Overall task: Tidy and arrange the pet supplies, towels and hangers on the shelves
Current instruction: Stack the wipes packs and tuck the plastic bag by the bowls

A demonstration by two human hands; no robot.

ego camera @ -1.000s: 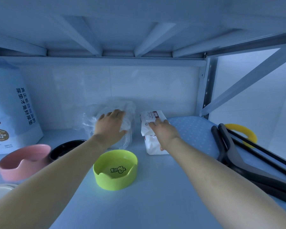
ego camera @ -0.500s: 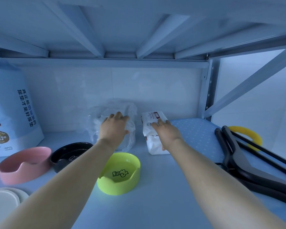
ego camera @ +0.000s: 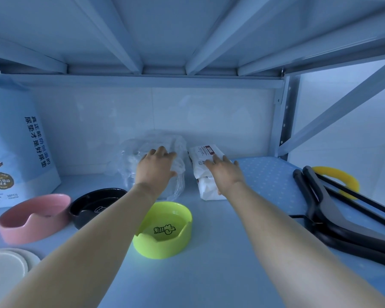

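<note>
Grey metal shelving [ego camera: 282, 121], white tiled wall [ego camera: 209, 112], cool bluish light

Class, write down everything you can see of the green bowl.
The green bowl is round, low-walled, glossy lime, seemingly plastic. Its rim dips in a notch at the front; a small black cartoon marks its floor. It stands upright on the shelf, right of the black bowl, nothing visible inside. The left forearm overlaps its left edge; contact unclear.

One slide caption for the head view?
Left hand rests on crinkled clear plastic bag, right hand on white wrapped pack.
</note>
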